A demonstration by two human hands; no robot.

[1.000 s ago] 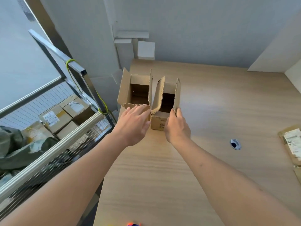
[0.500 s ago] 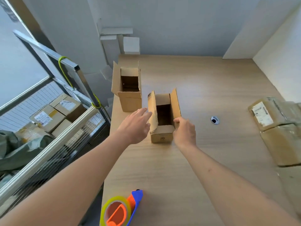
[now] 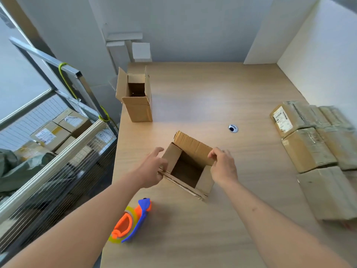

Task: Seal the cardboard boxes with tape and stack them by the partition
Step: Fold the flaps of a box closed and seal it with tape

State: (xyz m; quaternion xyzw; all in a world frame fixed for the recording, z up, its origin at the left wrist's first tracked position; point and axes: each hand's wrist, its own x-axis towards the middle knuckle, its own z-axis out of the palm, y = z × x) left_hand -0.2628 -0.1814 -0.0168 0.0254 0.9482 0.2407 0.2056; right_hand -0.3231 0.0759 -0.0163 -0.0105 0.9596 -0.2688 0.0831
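Cardboard boxes sit in several places on the pale wood-grain tabletop [image 3: 193,229]. Nearest the person, an open brown corrugated box [image 3: 202,185] lies turned at an angle, its dark interior showing and its flaps raised. The right hand [image 3: 224,167] pinches the far flap [image 3: 193,145], fingers curled over its ridged edge. The left hand [image 3: 152,168] rests against the box's left flap [image 3: 171,157] with fingers loosely spread; whether they actually grip it cannot be told. Corrugated fluting shows along the box's near rim.

A second open box [image 3: 138,105], taller and narrower, stands upright near the table's left edge, well apart from the first, with all four flaps up. Along the right side, by the white partition [image 3: 318,64], sealed boxes [image 3: 309,151] lie packed together, their surfaces glossy with tape; one carries a white printed label [image 3: 282,119].

Just beside the left forearm lies a tape dispenser [image 3: 131,223]: orange plastic handle, blue blade end, and a translucent yellowish tape roll. A small round metal grommet [image 3: 233,128] is set into the tabletop between the held box and the sealed ones.

To the left stands a wire-mesh cage cart [image 3: 58,151] with a metal frame, holding more labelled cartons [image 3: 50,136] and crumpled green plastic wrap [image 3: 19,167].
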